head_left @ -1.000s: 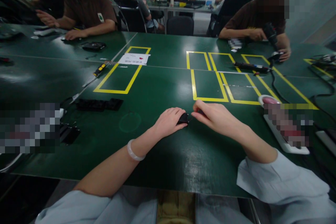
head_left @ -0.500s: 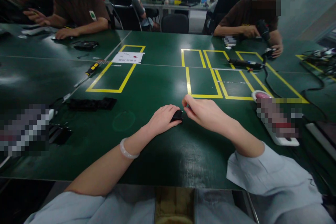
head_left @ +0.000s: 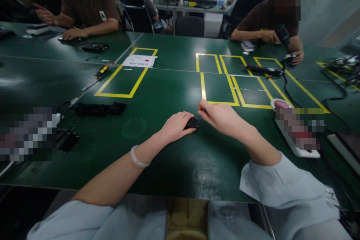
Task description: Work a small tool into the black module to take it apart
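Note:
My left hand [head_left: 177,127] is closed over a small black object [head_left: 191,123] with a rounded top, holding it on the green table [head_left: 168,172]. Only its right end shows; the fingers cover the rest. Just to the right, my right hand [head_left: 215,114] hovers with thumb and fingers pinched together, a small gap away from the object. Whatever sits between those fingertips, if anything, is too small to make out.
Left of my hands lie a long black part [head_left: 101,109] and a yellow-black screwdriver [head_left: 101,72]. A phone on a white stand [head_left: 309,153] is at the right. Yellow tape [head_left: 222,103] outlines areas beyond. Across the table, a co-worker's hand grips a dark power tool [head_left: 282,34].
My right hand has shifted very slightly, its fingers still pinched. The left hand keeps its hold on the black object. The whole view has tilted a little.

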Tool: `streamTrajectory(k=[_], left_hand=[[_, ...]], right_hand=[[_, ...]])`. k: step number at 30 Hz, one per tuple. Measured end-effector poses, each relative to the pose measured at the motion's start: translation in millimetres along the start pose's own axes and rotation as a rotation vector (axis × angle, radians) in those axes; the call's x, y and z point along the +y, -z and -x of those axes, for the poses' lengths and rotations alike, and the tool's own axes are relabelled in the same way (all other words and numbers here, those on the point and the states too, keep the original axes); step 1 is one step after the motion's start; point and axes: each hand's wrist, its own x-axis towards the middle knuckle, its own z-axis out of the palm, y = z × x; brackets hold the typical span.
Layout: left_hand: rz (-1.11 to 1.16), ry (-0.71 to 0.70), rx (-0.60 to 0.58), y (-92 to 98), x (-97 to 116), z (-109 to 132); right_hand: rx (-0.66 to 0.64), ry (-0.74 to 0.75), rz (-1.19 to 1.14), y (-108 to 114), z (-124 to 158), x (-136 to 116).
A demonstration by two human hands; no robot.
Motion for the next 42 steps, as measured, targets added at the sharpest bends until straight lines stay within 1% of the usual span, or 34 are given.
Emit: streamTrajectory(k=[12, 20, 34, 42], left_hand=[[0.02, 0.006, -0.011, 1.9, 1, 0], [0.025, 0.012, -0.021, 3.8, 2, 0], [0.025, 0.003, -0.006, 1.3, 1, 0], [0.017, -0.005, -0.003, 1.7, 0, 0]], right_hand=[[-0.062, 0.004, -0.056, 8, 4, 3], [-0.068, -0.024, -0.062, 10, 5, -1], [-0.022, -0.04, -0.152, 3, 10, 3], [0.012, -0.048, -0.133, -2, 12, 2]])
